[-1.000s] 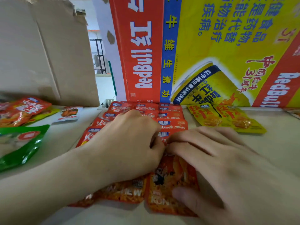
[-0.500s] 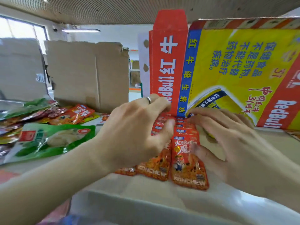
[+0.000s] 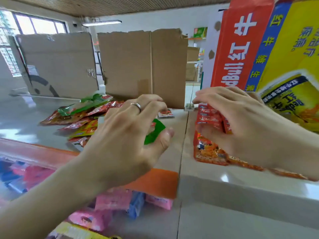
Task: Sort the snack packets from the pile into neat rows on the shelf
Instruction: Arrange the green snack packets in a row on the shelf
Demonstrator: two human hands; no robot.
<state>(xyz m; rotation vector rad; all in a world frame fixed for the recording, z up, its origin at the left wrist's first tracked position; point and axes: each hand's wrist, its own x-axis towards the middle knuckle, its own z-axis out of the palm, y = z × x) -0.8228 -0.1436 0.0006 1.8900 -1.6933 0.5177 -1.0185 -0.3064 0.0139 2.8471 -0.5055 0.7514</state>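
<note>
The left hand (image 3: 131,135) hangs just above the shelf (image 3: 179,119), fingers spread and only lightly bent. Its grip is wide open and has hold of nothing. A ring (image 3: 136,106) sits on one finger. Below its palm and thumb lies a green packet (image 3: 155,130), and beside its fingertips a small white-and-red packet (image 3: 165,113) lies flat.

To the left, a loose pile of snack packets (image 3: 77,118), red, yellow and green, is spread across the shelf, overlapping at all angles.

The right hand (image 3: 241,125) lies on a row of red packets (image 3: 208,118) that runs from the shelf's front edge towards the back. Its fingers are nearly straight and laid over the row, with the thumb resting on the packets nearer the front. That grip is open too, pressing rather than closed round any one packet. The front packet (image 3: 207,150) of the row shows below the thumb, flat on the shelf.

Behind the hands a plain cardboard box (image 3: 143,66) stands upright, with a red, blue and yellow drinks carton (image 3: 259,49) to its right. Under the shelf's front edge, pink and blue packets (image 3: 112,204) lie on a lower level, blurred.
</note>
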